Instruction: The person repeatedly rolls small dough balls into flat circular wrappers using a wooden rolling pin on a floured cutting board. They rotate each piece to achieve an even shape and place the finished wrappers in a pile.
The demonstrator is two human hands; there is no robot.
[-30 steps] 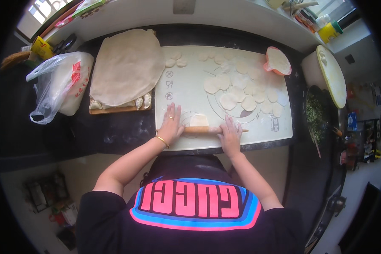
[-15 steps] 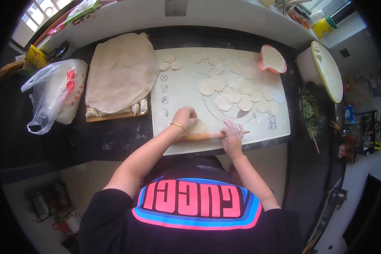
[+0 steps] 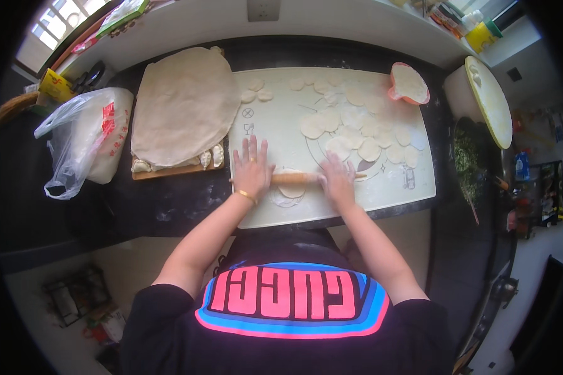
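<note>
My left hand [image 3: 254, 170] lies flat on the left end of a wooden rolling pin [image 3: 294, 179], its fingers stretched forward and apart. On the pin's right end my right hand [image 3: 338, 178], dusted with flour, rests with its fingers extended. Beneath the pin is a small round dough wrapper [image 3: 291, 190], partly covered by it, on a pale printed kneading mat [image 3: 269, 215]. Beyond my hands several thin dough rounds [image 3: 369, 149] lie spread and overlapping on the mat. A few smaller dough pieces [image 3: 249, 96] sit near its far left corner.
Left of the mat, a large dough sheet [image 3: 184, 106] covers dumplings [image 3: 218, 155] on a wooden board [image 3: 147, 175]. Farther left stands a plastic bag [image 3: 100, 140] of white contents. A pink bowl of flour [image 3: 410, 83] is at the far right; beyond are a large pot [image 3: 481, 100] and chopped greens [image 3: 466, 156].
My left hand has gone from beside the dough wrapper to the pin's left end, fingers now stretched out. The pin has moved away from me and crosses the wrapper.
</note>
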